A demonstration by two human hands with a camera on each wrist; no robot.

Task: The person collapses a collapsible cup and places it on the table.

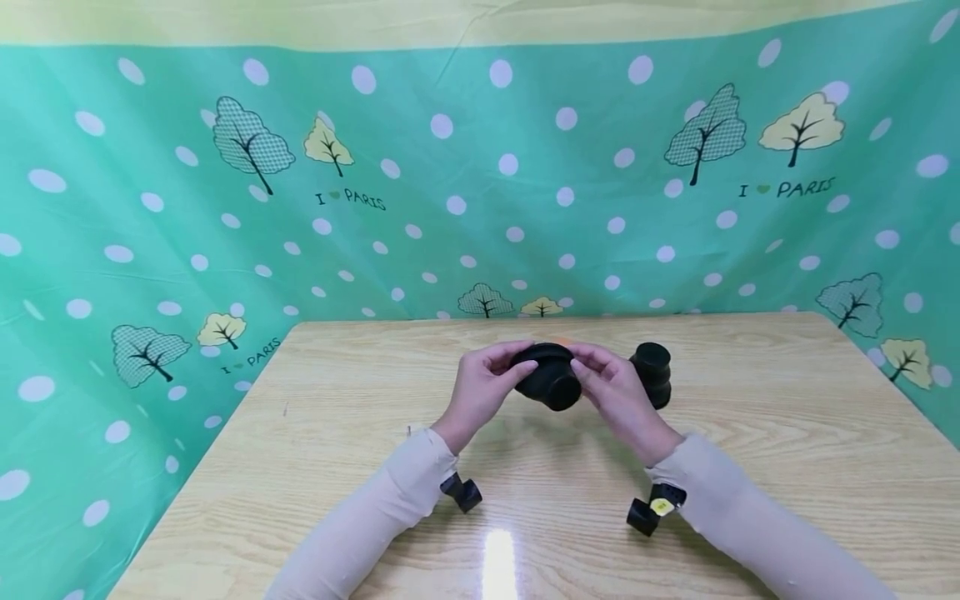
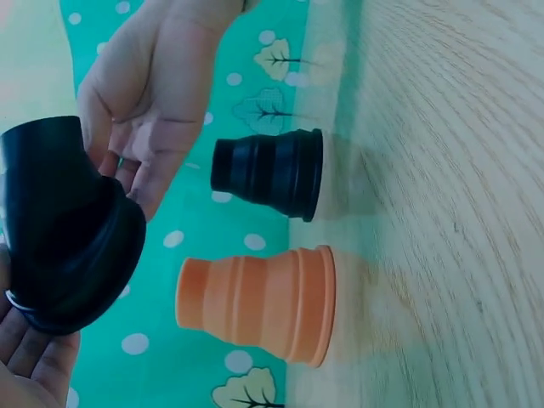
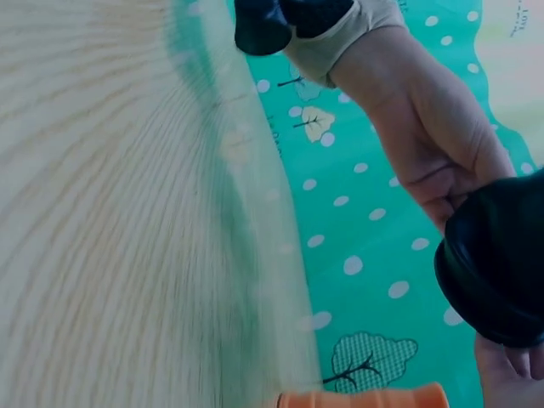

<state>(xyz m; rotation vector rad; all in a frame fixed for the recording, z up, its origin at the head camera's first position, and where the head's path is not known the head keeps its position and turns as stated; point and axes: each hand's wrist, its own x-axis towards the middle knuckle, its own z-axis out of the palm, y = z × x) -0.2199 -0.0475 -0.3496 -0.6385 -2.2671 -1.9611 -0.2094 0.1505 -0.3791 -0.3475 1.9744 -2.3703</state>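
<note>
Both hands hold a black collapsible cup (image 1: pixel 551 379) above the table, its narrow end tipped toward the head camera. My left hand (image 1: pixel 486 385) pinches its left side between thumb and fingers, and my right hand (image 1: pixel 611 398) grips the right side likewise. In the left wrist view the cup's wall (image 2: pixel 64 229) looks bent and partly folded near the wide rim. A second black stepped cup (image 2: pixel 268 174) stands wide end down on the table. Beside it an orange stepped cup (image 2: pixel 259 306) stands the same way; in the head view it is almost wholly hidden behind the held cup.
The wooden table (image 1: pixel 315 483) reaches back to a green dotted curtain (image 1: pixel 420 167). In the head view the standing black cup (image 1: pixel 652 375) is just beyond the right hand. Black wrist cameras (image 1: pixel 468 496) are strapped at both sleeves.
</note>
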